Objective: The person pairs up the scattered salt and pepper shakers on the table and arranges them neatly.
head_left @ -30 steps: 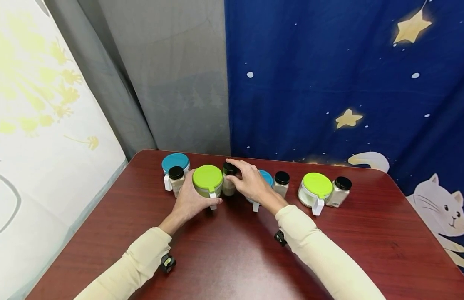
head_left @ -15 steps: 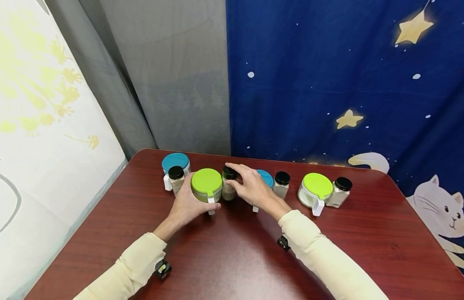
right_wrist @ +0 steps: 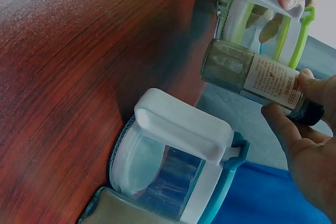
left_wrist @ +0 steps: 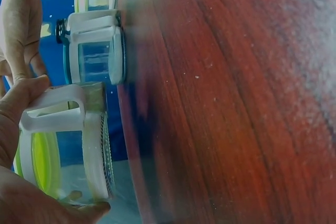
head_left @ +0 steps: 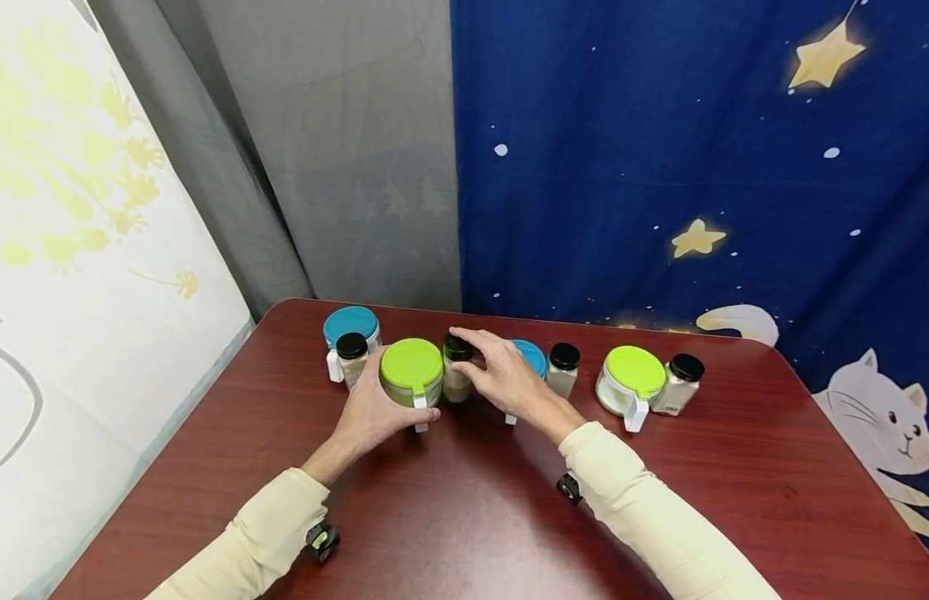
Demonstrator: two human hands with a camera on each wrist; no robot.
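Note:
My left hand [head_left: 372, 414] grips a clear jar with a lime-green lid [head_left: 412, 364] and a white handle. Its fingers go round the far left side, and the thumb lies at the handle, as the left wrist view shows on the jar [left_wrist: 71, 150]. Right beside it, my right hand [head_left: 504, 371] pinches a glass spice bottle [head_left: 457, 385] near its black cap. A printed label shows on that bottle [right_wrist: 270, 80] in the right wrist view. Whether jar and bottle touch the table I cannot tell. A blue-lidded jar [head_left: 530, 357] is partly hidden behind my right hand.
At the left stand another blue-lidded jar [head_left: 350, 323] and a black-capped bottle [head_left: 353, 360]. Rightward along the row are a black-capped bottle [head_left: 562, 371], a second green-lidded jar [head_left: 632, 375] and another bottle [head_left: 678, 385]. The table's [head_left: 464, 517] back edge runs close behind them.
The green-lidded jar and the spice bottle have shifted slightly toward me and a little left, with both hands still holding them. The other jars and bottles have stayed put.

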